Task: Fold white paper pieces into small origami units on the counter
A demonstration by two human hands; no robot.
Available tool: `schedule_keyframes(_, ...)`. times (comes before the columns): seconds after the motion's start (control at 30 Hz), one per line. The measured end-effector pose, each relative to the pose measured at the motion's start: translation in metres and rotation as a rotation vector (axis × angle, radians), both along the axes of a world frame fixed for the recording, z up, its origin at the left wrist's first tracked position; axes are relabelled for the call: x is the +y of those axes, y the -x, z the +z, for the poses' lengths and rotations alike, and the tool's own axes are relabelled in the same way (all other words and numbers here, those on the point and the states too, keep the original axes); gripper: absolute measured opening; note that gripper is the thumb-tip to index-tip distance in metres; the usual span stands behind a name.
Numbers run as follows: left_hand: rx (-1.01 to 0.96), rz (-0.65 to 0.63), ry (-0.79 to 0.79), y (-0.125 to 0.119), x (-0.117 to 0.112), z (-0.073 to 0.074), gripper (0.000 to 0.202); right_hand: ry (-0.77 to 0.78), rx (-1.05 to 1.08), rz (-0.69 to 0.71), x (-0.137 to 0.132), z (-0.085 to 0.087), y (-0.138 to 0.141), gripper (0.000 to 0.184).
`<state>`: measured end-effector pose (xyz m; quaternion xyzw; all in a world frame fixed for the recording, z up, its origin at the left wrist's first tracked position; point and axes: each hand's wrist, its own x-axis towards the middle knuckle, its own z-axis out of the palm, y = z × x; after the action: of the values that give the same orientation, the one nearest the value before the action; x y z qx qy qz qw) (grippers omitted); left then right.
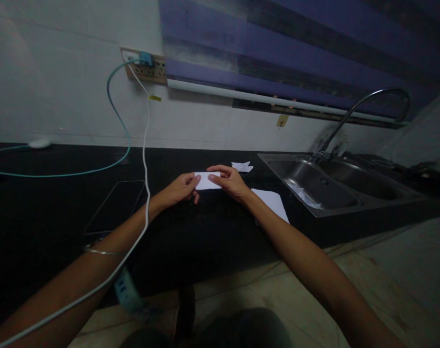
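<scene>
Both of my hands hold a small folded strip of white paper (206, 181) just above the black countertop (191, 227). My left hand (182, 188) pinches its left end with thumb on top and fingers curled under. My right hand (230, 182) grips the right end the same way. A white sheet of paper (274, 203) lies flat on the counter beside my right wrist. A small folded white paper piece (242, 167) rests farther back, near the sink.
A steel sink (314, 186) with a curved tap (365, 104) sits at the right. A dark phone (116, 205) lies left of my hands, with a white cable (146, 145) running from a wall socket (144, 67) across my left arm. A teal cable (60, 174) loops over the counter.
</scene>
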<state>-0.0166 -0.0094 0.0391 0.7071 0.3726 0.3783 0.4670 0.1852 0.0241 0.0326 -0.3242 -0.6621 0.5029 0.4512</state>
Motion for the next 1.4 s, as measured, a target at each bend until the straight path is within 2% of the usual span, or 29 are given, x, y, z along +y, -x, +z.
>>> schedule_keyframes(0.23,0.128,-0.091,-0.037,0.003,0.005,-0.005,0.057,-0.018,0.011,-0.022,0.001,0.0,0.0,0.035)
schedule_keyframes(0.4,0.22,-0.054,-0.112,0.003,0.003,-0.005,0.057,-0.003,0.008,0.021,0.003,-0.003,0.002,0.03)
schedule_keyframes(0.57,0.334,-0.092,-0.133,0.003,0.001,-0.004,0.055,-0.021,-0.104,0.039,0.002,-0.005,0.002,0.029)
schedule_keyframes(0.8,0.251,-0.048,-0.163,0.001,0.002,-0.003,0.045,-0.165,-0.179,-0.019,0.0,-0.001,0.001,0.027)
schedule_keyframes(1.1,0.164,-0.001,-0.149,0.005,0.004,-0.004,0.047,-0.106,-0.2,0.017,0.003,0.0,-0.001,0.032)
schedule_keyframes(1.2,0.133,0.007,-0.121,0.005,0.004,-0.002,0.047,-0.114,-0.203,-0.01,0.005,0.0,-0.003,0.033)
schedule_keyframes(1.4,0.171,-0.112,-0.017,0.001,0.001,-0.003,0.051,-0.151,-0.133,-0.153,0.01,-0.004,-0.005,0.033)
